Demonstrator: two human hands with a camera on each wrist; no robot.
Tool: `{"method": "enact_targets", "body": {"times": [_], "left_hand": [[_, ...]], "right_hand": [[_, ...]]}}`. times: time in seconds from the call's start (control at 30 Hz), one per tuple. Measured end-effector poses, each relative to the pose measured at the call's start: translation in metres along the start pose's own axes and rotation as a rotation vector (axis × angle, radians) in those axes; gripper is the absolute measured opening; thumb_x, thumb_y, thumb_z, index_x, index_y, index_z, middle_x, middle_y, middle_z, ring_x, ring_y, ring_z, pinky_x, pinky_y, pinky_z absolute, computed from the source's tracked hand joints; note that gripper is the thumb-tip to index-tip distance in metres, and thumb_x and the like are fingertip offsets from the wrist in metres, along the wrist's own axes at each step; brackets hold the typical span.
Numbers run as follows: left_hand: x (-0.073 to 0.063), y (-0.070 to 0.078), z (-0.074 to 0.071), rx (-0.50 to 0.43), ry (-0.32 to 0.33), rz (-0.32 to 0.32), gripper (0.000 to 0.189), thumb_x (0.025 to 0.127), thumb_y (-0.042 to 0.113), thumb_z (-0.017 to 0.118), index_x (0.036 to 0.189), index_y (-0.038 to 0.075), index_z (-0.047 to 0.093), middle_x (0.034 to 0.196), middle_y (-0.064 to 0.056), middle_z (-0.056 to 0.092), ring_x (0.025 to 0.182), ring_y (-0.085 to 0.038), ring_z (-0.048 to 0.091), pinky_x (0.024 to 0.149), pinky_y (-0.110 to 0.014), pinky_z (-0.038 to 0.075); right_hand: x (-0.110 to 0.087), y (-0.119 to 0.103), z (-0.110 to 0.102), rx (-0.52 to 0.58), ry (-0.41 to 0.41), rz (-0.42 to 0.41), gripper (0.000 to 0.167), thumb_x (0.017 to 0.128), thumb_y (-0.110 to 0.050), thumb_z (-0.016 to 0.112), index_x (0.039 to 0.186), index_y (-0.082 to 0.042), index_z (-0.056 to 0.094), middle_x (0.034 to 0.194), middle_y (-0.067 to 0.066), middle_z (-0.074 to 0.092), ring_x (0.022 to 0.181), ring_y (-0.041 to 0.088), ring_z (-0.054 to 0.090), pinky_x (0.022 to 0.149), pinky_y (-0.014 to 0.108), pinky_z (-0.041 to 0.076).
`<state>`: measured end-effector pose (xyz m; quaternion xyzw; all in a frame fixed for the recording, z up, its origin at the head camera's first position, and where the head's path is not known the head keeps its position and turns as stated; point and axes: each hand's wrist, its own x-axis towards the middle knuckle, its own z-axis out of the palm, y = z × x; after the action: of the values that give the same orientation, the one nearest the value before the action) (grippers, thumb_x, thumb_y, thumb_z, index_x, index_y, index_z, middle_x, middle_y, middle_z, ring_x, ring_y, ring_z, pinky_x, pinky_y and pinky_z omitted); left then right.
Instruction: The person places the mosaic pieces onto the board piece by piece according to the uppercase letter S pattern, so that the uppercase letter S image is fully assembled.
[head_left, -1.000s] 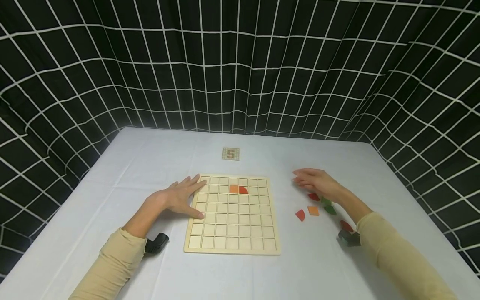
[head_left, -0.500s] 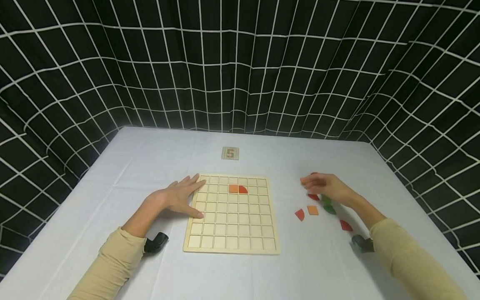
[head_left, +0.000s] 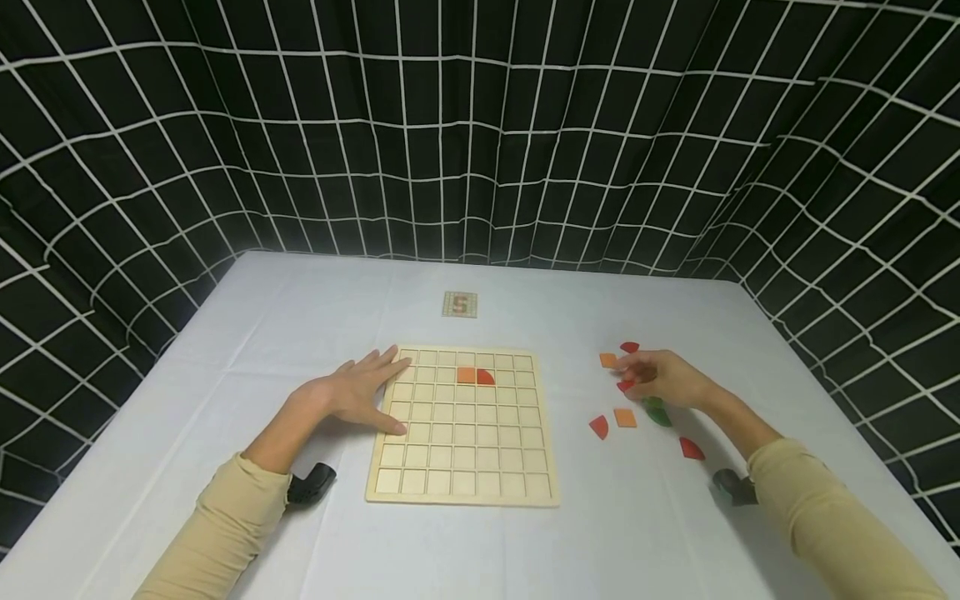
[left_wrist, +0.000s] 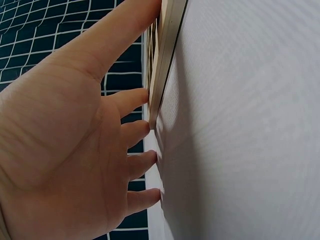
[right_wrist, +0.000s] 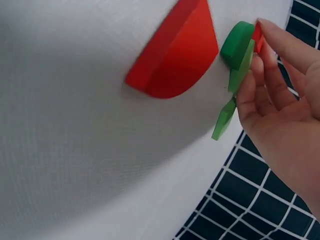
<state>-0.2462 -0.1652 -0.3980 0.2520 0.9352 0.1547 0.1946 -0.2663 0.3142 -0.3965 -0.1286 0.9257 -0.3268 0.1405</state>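
Note:
A wooden grid board (head_left: 387, 492) lies on the table, with an orange square tile (head_left: 467, 375) and a red quarter-circle tile (head_left: 485, 377) side by side in its upper cells. My left hand (head_left: 352, 396) rests spread along the board's left edge, thumb and index fingertip on it. To the board's right, my right hand (head_left: 666, 379) pinches another red quarter-circle tile (right_wrist: 257, 36) between thumb and finger; the fingers partly hide it. Green tiles (head_left: 657, 414) lie just below that hand, and an orange square tile (head_left: 607, 360) sits right by its fingertips.
More loose tiles surround the right hand: a red one (head_left: 629, 347) behind, a red one (head_left: 599, 427) and an orange square (head_left: 625, 417) in front, a red one (head_left: 692, 448) near the wrist. A small patterned card (head_left: 460, 304) lies beyond the board.
My right hand first drew back to the right, uncovering orange and red tiles, then lowered its thumb and fingers onto the red quarter-circle tile. The left hand stays in place.

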Motion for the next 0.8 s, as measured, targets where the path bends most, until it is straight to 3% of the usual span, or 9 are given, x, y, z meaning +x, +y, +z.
{"method": "enact_targets", "body": {"times": [0.27, 0.47, 0.7, 0.8], "left_hand": [[0.0, -0.002, 0.0, -0.005, 0.001, 0.005, 0.109, 0.074, 0.061, 0.071, 0.153, 0.007, 0.018, 0.157, -0.021, 0.003, 0.141, -0.043, 0.005, 0.11, -0.061, 0.007], [0.0, -0.003, 0.0, -0.009, 0.002, 0.014, 0.109, 0.074, 0.061, 0.071, 0.153, 0.006, 0.017, 0.156, -0.022, 0.004, 0.141, -0.043, 0.005, 0.11, -0.062, 0.007], [-0.001, -0.003, 0.0, -0.016, 0.001, 0.013, 0.109, 0.075, 0.06, 0.071, 0.153, 0.006, 0.017, 0.157, -0.021, 0.003, 0.141, -0.043, 0.005, 0.11, -0.062, 0.006], [-0.001, -0.002, 0.0, -0.013, 0.001, 0.01, 0.109, 0.075, 0.06, 0.071, 0.152, 0.006, 0.017, 0.156, -0.022, 0.003, 0.141, -0.043, 0.004, 0.109, -0.062, 0.007]], "right_hand": [[0.002, -0.002, -0.002, -0.021, -0.009, -0.029, 0.038, 0.083, -0.003, 0.073, 0.119, 0.001, 0.062, 0.089, 0.008, 0.053, 0.086, 0.026, 0.048, 0.06, 0.023, 0.048], [0.005, -0.007, -0.003, -0.048, -0.01, -0.024, 0.031, 0.087, -0.011, 0.07, 0.116, -0.001, 0.066, 0.094, 0.007, 0.059, 0.084, 0.024, 0.049, 0.061, 0.025, 0.048], [0.021, -0.027, 0.003, 0.144, -0.021, 0.072, 0.036, 0.089, -0.025, 0.069, 0.118, -0.004, 0.064, 0.104, 0.009, 0.062, 0.088, 0.026, 0.055, 0.075, 0.033, 0.05], [0.03, -0.035, 0.009, 0.212, -0.02, 0.088, 0.037, 0.088, -0.027, 0.07, 0.116, -0.004, 0.063, 0.101, 0.008, 0.065, 0.091, 0.027, 0.057, 0.079, 0.034, 0.049]]}}
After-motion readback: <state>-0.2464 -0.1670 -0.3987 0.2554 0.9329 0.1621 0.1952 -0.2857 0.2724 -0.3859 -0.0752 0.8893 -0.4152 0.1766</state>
